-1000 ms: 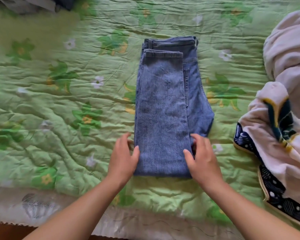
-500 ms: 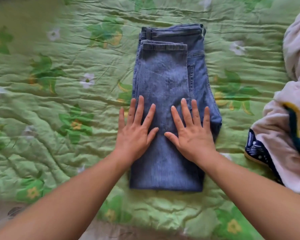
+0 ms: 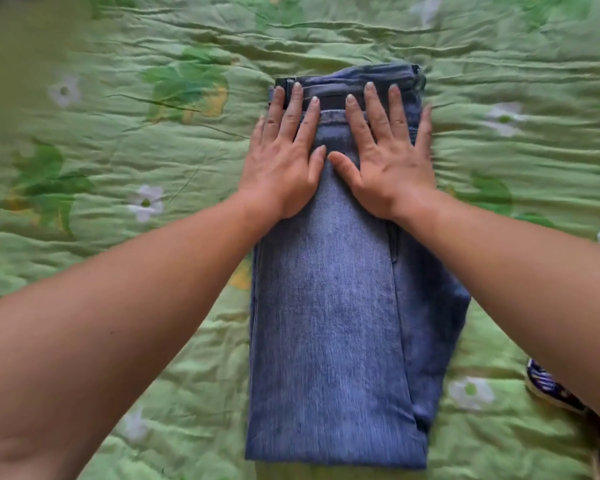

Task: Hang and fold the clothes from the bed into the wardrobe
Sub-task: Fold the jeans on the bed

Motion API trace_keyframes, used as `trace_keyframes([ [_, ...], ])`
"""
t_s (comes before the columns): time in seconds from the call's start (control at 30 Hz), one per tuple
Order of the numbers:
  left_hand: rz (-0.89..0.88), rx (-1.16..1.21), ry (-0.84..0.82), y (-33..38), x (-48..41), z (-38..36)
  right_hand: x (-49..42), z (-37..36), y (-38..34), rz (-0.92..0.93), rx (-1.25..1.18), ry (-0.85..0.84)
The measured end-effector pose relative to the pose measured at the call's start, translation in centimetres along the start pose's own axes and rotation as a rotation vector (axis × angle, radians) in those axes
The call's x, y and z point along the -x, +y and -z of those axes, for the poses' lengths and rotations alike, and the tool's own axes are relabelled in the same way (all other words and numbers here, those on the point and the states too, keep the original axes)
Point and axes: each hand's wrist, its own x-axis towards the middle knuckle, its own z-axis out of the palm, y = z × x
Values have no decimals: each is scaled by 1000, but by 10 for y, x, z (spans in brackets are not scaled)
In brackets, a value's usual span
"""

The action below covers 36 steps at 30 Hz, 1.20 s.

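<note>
A pair of blue jeans (image 3: 336, 334) lies folded lengthwise and in half on the green flowered bedspread (image 3: 136, 140), waistband at the far end. My left hand (image 3: 284, 154) lies flat on the far left part of the jeans, fingers straight and spread, fingertips reaching the waistband. My right hand (image 3: 385, 150) presses flat beside it on the far right part, fingers also spread over the waistband. The two thumbs nearly touch in the middle.
A dark blue patterned edge of another garment (image 3: 561, 396) shows at the lower right, mostly hidden by my right forearm. The quilted bedspread spreads wrinkled all around the jeans.
Both flat hands have slid along the jeans from the near fold, past the middle, up to the waistband end. The view has moved closer, and the pink garment at right has left the frame.
</note>
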Motion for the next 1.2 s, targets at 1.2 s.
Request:
trace_keyframes([
  [1.2, 156, 845, -144, 10, 297, 28, 290, 53, 2, -681, -1538, -608],
])
